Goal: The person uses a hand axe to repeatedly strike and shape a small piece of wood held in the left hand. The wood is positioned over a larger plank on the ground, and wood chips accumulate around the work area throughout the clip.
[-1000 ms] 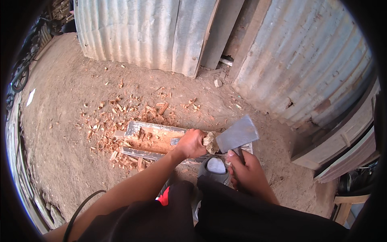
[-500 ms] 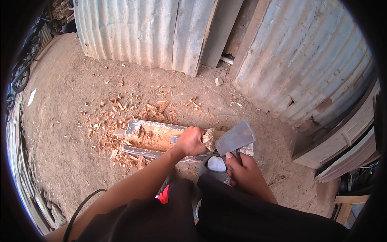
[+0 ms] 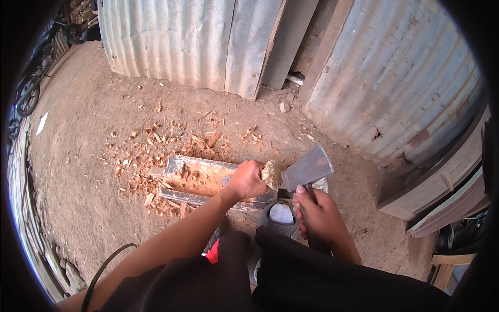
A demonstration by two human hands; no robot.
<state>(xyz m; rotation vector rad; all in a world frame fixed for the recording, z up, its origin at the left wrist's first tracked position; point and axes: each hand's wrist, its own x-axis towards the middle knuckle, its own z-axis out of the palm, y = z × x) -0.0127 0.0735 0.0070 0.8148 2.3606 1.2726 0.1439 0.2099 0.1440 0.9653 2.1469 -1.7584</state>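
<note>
My left hand (image 3: 246, 180) is closed round a chisel; its frayed, pale wooden butt (image 3: 271, 175) sticks out toward the right. Part of the chisel's grey metal blade (image 3: 225, 181) shows on the other side of the fist, angled into the hollow of a long wooden block (image 3: 179, 194). Loose chips lie in that hollow. With my right hand (image 3: 323, 215) I grip the dark handle of a hatchet. Its broad grey head (image 3: 310, 168) is raised just right of the chisel's butt, with a small gap between them. My fingers hide the chisel's middle.
Wood chips (image 3: 150, 140) are scattered over the dirt ground around the block's far and left sides. Corrugated metal sheets (image 3: 166, 41) stand beyond it. Boards (image 3: 431, 177) lean at the right. My shoe (image 3: 280, 214) is close to the block's near side. A motorbike wheel (image 3: 28, 100) shows far left.
The hatchet has shifted slightly up and right, away from the chisel's butt, and more of its handle shows. My left hand keeps its hold on the chisel in nearly the same place.
</note>
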